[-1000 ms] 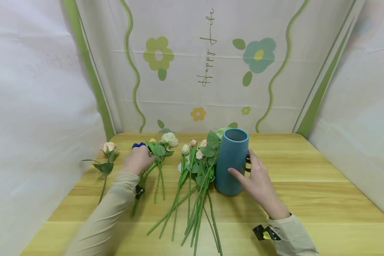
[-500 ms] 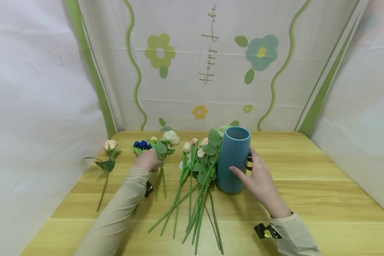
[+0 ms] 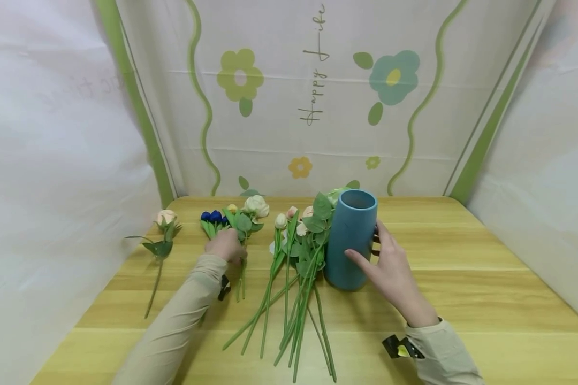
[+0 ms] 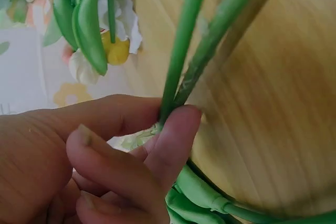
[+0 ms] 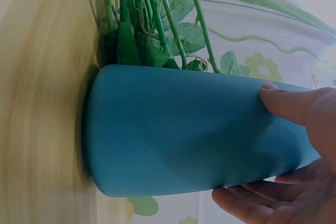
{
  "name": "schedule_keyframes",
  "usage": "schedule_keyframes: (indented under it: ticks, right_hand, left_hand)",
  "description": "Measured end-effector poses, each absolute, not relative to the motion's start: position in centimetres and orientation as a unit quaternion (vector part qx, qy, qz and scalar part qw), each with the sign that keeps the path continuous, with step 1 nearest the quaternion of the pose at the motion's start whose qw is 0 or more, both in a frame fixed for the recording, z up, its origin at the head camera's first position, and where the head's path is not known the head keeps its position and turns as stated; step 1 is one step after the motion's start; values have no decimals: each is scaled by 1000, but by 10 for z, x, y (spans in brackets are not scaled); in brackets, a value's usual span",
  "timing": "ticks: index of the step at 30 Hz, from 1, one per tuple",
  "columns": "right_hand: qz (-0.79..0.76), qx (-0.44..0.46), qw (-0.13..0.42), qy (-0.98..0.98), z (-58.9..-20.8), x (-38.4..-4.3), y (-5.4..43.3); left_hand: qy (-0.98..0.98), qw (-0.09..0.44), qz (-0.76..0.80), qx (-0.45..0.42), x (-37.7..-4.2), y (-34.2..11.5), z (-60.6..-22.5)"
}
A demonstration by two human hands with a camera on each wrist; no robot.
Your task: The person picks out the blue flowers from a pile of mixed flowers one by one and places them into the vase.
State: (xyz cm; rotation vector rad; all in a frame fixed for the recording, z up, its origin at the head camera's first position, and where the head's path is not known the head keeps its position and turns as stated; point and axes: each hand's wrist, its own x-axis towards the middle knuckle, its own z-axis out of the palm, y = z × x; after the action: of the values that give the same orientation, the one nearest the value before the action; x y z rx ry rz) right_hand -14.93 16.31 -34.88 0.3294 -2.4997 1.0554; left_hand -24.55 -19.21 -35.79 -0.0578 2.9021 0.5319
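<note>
The person wears a creased beige left sleeve (image 3: 175,323), a matching right sleeve (image 3: 440,353) and black wrist gear (image 3: 225,289), the right piece (image 3: 392,346) bearing a yellow patch (image 3: 403,351).

The vase (image 3: 349,240) looked smooth and matt — whether ceramic or plastic could not be told. The tabletop (image 3: 462,299) showed a smooth wood grain with a slight satin sheen. The thin stem (image 4: 184,40) looked like smooth plastic, while the thicker stem (image 4: 212,32) beside it was rough and scuffed. The white rose (image 3: 256,206) had matt, cloth-like petals; the leaves (image 3: 322,207) were matt too. The back curtain (image 3: 260,133) looked like creased cloth, and the left sleeve (image 3: 178,315) was matt, wrinkled cloth
</note>
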Motion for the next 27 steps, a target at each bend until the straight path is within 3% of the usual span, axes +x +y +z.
schedule_keyframes:
  ticks: [9,27]
  right_hand:
    - [380,117,199,-896,-349,-146,162]
    - [372,123,208,-896,-349,-151,163]
  left_hand:
    - [971,106,215,-26,-239,-196,-355]
    - [970,41,241,1,-224,-206,-331]
